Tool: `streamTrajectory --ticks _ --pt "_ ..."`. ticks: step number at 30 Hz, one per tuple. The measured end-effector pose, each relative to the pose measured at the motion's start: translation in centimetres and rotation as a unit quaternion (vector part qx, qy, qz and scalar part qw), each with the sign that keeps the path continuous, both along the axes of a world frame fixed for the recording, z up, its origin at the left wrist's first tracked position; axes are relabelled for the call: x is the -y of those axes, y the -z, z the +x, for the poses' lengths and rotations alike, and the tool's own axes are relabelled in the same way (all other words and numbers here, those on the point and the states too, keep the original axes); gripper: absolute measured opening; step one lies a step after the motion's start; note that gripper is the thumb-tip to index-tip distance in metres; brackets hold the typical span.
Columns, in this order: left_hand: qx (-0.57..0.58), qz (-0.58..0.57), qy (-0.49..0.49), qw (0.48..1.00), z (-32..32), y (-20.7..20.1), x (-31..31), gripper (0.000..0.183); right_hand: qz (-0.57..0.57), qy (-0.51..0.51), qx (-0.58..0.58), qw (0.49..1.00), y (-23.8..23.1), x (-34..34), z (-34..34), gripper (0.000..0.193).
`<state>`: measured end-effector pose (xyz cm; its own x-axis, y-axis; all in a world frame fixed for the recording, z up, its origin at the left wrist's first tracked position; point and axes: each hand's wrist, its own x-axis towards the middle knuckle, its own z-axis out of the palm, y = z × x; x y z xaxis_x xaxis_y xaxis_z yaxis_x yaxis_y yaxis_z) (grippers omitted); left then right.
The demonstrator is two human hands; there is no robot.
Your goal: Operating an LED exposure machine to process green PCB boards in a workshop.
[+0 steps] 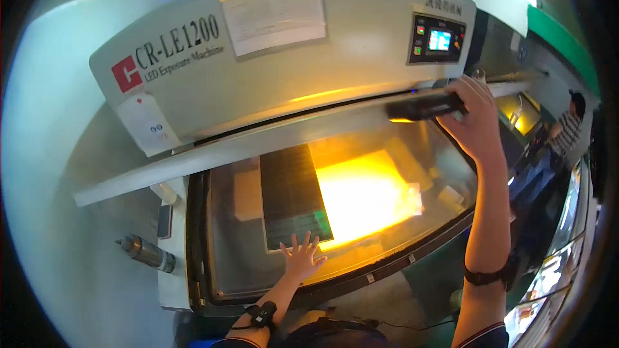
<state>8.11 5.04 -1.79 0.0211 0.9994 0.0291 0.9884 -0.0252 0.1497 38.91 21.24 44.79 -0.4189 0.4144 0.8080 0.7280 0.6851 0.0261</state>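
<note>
My left hand [300, 259] lies flat with its fingers spread, at the near edge of a dark rectangular panel [292, 193] on the machine's glass bed [235, 270]. Its fingertips touch or overlap the panel's lower edge. Raised over the far right of the bed, my right hand [471, 113] is closed around a black oblong tool [422, 107]. That tool is blurred, and its exact kind cannot be made out. To the right of the panel, a bright yellow lit area [364, 193] glows through the glass.
A large pale exposure machine hood [361, 32] stands above the bed, with a control screen [440, 40] at its right. At the left side are a metal canister [147, 252] and a phone-like dark slab [165, 220]. Another person [567, 129] stands far right.
</note>
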Motion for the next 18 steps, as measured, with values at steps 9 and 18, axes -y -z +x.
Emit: streamTrajectory --ticks 9,18 --pt "0.001 -0.049 -0.065 0.997 2.1 0.5 -1.2 0.079 -0.001 -0.001 0.028 1.0 8.2 6.1 2.8 0.039" --pt "0.336 -0.168 0.346 0.86 12.5 1.2 7.0 0.067 -0.457 0.029 0.451 0.766 20.1 12.2 4.9 0.043"
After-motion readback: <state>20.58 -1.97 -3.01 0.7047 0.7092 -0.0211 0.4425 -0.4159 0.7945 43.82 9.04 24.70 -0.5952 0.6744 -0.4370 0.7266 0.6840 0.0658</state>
